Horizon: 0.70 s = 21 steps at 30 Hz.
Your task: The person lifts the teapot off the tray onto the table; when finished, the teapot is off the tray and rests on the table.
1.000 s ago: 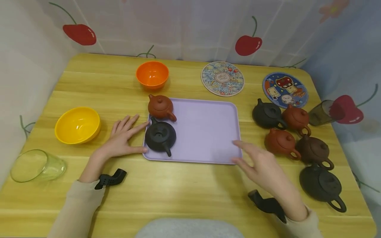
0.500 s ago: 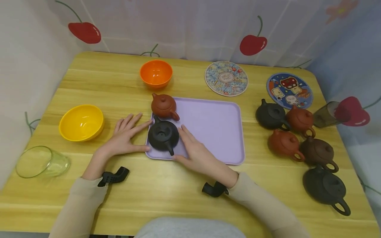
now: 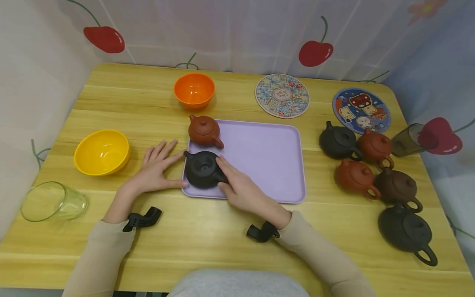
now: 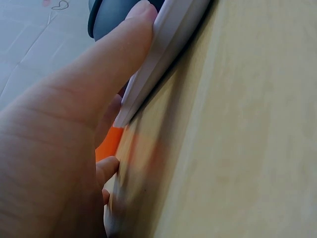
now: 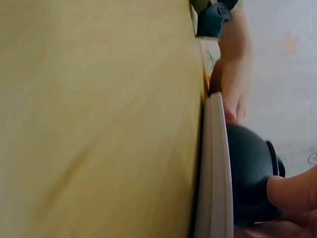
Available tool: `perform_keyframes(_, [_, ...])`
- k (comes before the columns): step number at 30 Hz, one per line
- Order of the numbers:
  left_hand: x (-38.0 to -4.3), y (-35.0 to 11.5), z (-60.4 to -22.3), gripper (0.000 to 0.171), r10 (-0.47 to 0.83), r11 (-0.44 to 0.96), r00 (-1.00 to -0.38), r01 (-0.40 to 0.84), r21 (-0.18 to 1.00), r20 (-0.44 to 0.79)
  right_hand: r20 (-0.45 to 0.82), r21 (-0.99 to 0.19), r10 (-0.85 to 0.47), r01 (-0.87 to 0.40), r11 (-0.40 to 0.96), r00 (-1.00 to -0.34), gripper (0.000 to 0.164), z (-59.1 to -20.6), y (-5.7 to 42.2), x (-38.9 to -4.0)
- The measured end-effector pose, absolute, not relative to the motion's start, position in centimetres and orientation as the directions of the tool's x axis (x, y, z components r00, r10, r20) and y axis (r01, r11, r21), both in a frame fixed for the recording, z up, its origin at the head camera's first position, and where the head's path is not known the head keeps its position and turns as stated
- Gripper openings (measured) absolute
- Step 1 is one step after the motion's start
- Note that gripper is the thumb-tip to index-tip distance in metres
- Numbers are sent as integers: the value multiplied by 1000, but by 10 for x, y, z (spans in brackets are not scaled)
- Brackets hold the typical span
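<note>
A lilac tray point(image 3: 265, 159) lies on the wooden table with a black teapot point(image 3: 202, 168) at its front left corner. My right hand point(image 3: 245, 192) grips that pot at its handle side, thumb in front and fingers behind. In the right wrist view the thumb point(image 5: 292, 192) lies against the dark pot. My left hand point(image 3: 153, 173) rests at the tray's left edge, fingers spread. Its thumb point(image 4: 131, 34) touches the rim in the left wrist view, and its index fingertip is close to the spout. A red-brown teapot point(image 3: 204, 130) sits just behind, at the tray's back left corner.
Several teapots cluster at right, including a large black teapot point(image 3: 405, 229). A dark glass point(image 3: 406, 140) and a blue round mat point(image 3: 361, 110) are behind them. A patterned mat point(image 3: 282, 95) and orange bowl point(image 3: 194, 90) stand at the back; a yellow bowl point(image 3: 102, 152) and green glass point(image 3: 55, 202) at left.
My right hand has come left from the tray's right edge to the black teapot and taken hold. The pot has turned, its handle now toward the right. My left hand stays at the edge.
</note>
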<state>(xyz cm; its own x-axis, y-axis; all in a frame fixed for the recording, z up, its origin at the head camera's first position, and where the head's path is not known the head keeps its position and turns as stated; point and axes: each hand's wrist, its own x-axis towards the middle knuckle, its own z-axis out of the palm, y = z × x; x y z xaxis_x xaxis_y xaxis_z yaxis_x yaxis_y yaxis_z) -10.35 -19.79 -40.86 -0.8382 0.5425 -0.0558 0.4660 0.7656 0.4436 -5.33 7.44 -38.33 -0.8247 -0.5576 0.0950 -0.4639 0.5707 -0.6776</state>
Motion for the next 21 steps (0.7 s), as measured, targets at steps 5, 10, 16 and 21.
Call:
perform_keyframes(5, [-103, -197, -408, 86, 546, 763, -836, 467, 448, -59, 147, -715, -515, -451, 535, -844, 47, -386, 85, -57])
perform_keyframes(10, [-103, -197, -407, 85, 545, 762, -836, 464, 452, -62, 184, -760, -409, -393, 517, -894, 35, -388, 87, -59])
perform_keyframes(16, [-103, -197, -407, 85, 542, 763, -838, 459, 455, -66, 188, -826, -307, -319, 465, -933, 21, -390, 87, -58])
perform_keyframes(21, [-103, -197, -407, 85, 545, 762, -836, 463, 452, -63, 148, -876, -296, -264, 405, -944, 21, -391, 86, -59])
